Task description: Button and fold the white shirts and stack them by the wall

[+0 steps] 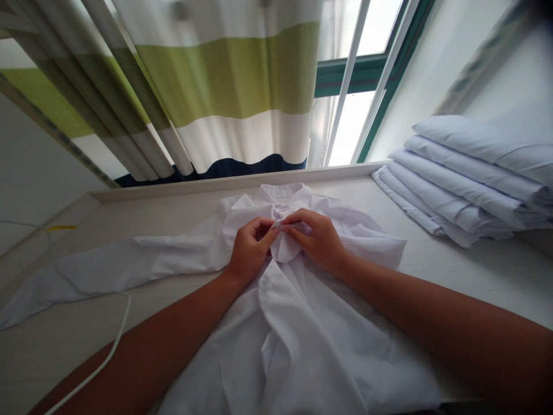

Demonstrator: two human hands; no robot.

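A white long-sleeved shirt (298, 323) lies spread on the table, its collar at the far side and its hem toward me. One sleeve stretches out to the left; the other is bunched at the right. My left hand (254, 246) pinches the front edge of the shirt below the collar. Right beside it, my right hand (314, 235) pinches the same placket, thumb and forefinger meeting the left fingertips. The cloth is gathered up between both hands. Whether a button sits between the fingers is too small to tell.
Folded white garments (466, 178) are stacked at the right. A white cable (123, 323) crosses the left side, over my left forearm. A yellow strip (63, 227) lies at the far left. Behind the raised table edge (242, 180) hang striped curtains (228, 80) beside a barred window (354, 115).
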